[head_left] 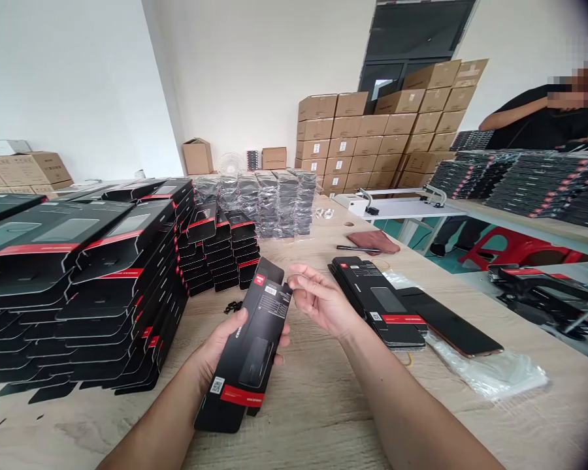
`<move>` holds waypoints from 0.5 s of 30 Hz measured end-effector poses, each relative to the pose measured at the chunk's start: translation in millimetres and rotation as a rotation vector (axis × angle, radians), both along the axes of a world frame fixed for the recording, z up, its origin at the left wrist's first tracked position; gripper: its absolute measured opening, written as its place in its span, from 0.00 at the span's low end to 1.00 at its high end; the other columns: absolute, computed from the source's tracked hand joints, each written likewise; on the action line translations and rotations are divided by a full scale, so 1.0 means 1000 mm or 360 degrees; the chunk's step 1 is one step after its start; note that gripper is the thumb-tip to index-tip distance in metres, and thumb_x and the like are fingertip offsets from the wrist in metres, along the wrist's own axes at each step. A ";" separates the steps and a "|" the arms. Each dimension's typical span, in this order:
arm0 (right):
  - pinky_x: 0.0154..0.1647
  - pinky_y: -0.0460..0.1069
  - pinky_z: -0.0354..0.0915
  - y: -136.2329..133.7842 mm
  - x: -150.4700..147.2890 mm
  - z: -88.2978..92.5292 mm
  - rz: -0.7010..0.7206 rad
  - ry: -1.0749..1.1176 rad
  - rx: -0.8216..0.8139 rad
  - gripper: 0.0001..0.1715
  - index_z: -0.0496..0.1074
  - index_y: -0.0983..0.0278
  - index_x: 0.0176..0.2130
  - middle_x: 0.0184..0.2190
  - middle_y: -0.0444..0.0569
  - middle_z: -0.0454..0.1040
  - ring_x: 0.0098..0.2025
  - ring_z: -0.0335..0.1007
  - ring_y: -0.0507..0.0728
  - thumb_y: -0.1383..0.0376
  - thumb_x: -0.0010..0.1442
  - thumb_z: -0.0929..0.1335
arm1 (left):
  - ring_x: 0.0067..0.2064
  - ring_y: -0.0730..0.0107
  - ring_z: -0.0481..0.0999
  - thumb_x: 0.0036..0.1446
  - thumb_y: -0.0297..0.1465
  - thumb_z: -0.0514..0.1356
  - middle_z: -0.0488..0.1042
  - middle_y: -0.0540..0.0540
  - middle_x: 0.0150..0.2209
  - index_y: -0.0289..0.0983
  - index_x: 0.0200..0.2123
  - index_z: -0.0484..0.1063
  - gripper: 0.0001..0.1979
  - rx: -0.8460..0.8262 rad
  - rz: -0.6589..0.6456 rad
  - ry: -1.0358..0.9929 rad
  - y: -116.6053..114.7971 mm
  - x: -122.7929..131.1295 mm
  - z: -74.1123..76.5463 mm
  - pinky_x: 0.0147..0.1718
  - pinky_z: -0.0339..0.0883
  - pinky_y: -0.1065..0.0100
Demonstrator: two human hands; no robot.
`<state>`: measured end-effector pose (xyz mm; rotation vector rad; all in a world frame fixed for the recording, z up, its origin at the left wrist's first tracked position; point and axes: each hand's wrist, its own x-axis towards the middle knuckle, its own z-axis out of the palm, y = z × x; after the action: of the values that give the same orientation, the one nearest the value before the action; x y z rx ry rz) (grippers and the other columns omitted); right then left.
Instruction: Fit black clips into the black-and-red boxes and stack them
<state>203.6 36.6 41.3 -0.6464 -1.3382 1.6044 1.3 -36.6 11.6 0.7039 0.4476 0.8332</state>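
Fingers (235, 324) of the left hand (220, 352) are wrapped around a black box (240, 365) with a red band, and it is held up over a wood table (313, 418). Fingertips (296, 282) of the right hand (321, 301) are curled and are kept just beside the box's top edge. Tall piles of black boxes (78, 287) are stacked to the left. A dark phone (445, 320) is laid on clear plastic (485, 369) to the right.

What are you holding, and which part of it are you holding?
The left hand holds a black red-banded package around its middle, by the long sides. The right hand is open beside its upper end, seemingly holding nothing.
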 end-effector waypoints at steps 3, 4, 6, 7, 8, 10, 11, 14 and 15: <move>0.18 0.43 0.48 0.001 0.002 0.002 -0.0036 -0.0038 0.0047 0.19 0.68 0.59 0.44 0.36 0.45 0.72 0.20 0.53 0.45 0.56 0.53 0.71 | 0.55 0.50 0.69 0.52 0.53 0.55 0.68 0.31 0.55 0.28 0.53 0.69 0.37 -0.0029 -0.0006 -0.0089 0.003 0.000 -0.004 0.47 0.67 0.57; 0.19 0.43 0.50 0.000 0.001 0.004 -0.0043 -0.0125 0.0097 0.19 0.68 0.59 0.44 0.40 0.46 0.72 0.21 0.54 0.45 0.56 0.54 0.71 | 0.54 0.50 0.69 0.53 0.53 0.54 0.69 0.31 0.55 0.28 0.52 0.69 0.36 -0.0039 0.0009 -0.0081 0.004 -0.001 -0.005 0.46 0.68 0.58; 0.21 0.44 0.54 -0.005 -0.001 0.008 -0.0055 -0.0318 0.0213 0.21 0.68 0.59 0.45 0.44 0.48 0.71 0.22 0.56 0.45 0.56 0.53 0.71 | 0.53 0.50 0.70 0.54 0.52 0.54 0.70 0.31 0.54 0.29 0.52 0.70 0.34 -0.0056 0.0022 -0.0030 0.005 -0.001 -0.007 0.45 0.68 0.57; 0.21 0.44 0.54 -0.008 -0.002 0.010 -0.0046 -0.0396 0.0260 0.21 0.69 0.59 0.45 0.44 0.47 0.71 0.22 0.56 0.45 0.56 0.53 0.71 | 0.53 0.50 0.70 0.54 0.51 0.55 0.70 0.31 0.53 0.29 0.51 0.70 0.33 -0.0057 0.0023 0.0000 0.005 -0.001 -0.008 0.45 0.68 0.57; 0.20 0.44 0.53 -0.010 -0.002 0.011 -0.0023 -0.0446 0.0287 0.21 0.69 0.59 0.45 0.41 0.46 0.72 0.21 0.55 0.45 0.56 0.53 0.71 | 0.53 0.50 0.71 0.55 0.49 0.56 0.71 0.32 0.52 0.30 0.51 0.70 0.31 -0.0054 0.0025 0.0027 0.004 0.000 -0.008 0.45 0.68 0.57; 0.18 0.43 0.48 -0.011 0.000 0.012 0.0052 -0.0440 0.0258 0.19 0.71 0.60 0.44 0.30 0.42 0.70 0.18 0.50 0.45 0.55 0.54 0.70 | 0.51 0.51 0.72 0.54 0.46 0.58 0.72 0.33 0.51 0.31 0.51 0.70 0.28 -0.0024 0.0027 0.0054 0.003 0.001 -0.007 0.44 0.69 0.58; 0.17 0.43 0.44 -0.010 0.002 0.012 0.0100 -0.0398 0.0211 0.18 0.71 0.61 0.43 0.26 0.41 0.67 0.17 0.48 0.45 0.55 0.55 0.70 | 0.49 0.53 0.73 0.54 0.44 0.59 0.73 0.33 0.49 0.32 0.51 0.71 0.27 -0.0001 0.0031 0.0055 0.003 0.002 -0.006 0.42 0.69 0.59; 0.16 0.44 0.40 -0.003 0.010 0.010 0.0169 -0.0184 0.0082 0.16 0.72 0.61 0.41 0.24 0.40 0.66 0.16 0.45 0.44 0.56 0.54 0.70 | 0.42 0.58 0.76 0.54 0.42 0.61 0.76 0.35 0.44 0.31 0.49 0.72 0.24 0.0009 0.0012 0.0014 0.005 0.003 -0.004 0.35 0.70 0.64; 0.16 0.44 0.41 0.000 0.013 0.009 0.0128 -0.0086 0.0068 0.16 0.72 0.61 0.41 0.27 0.42 0.69 0.16 0.46 0.44 0.57 0.54 0.71 | 0.40 0.60 0.76 0.54 0.42 0.61 0.76 0.35 0.42 0.31 0.48 0.72 0.24 -0.0005 0.0014 -0.0033 0.006 0.003 -0.003 0.34 0.70 0.65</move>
<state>216.2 36.2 50.5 -0.6206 -1.4504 1.6281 4.3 -31.0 8.5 0.6902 0.4336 0.8471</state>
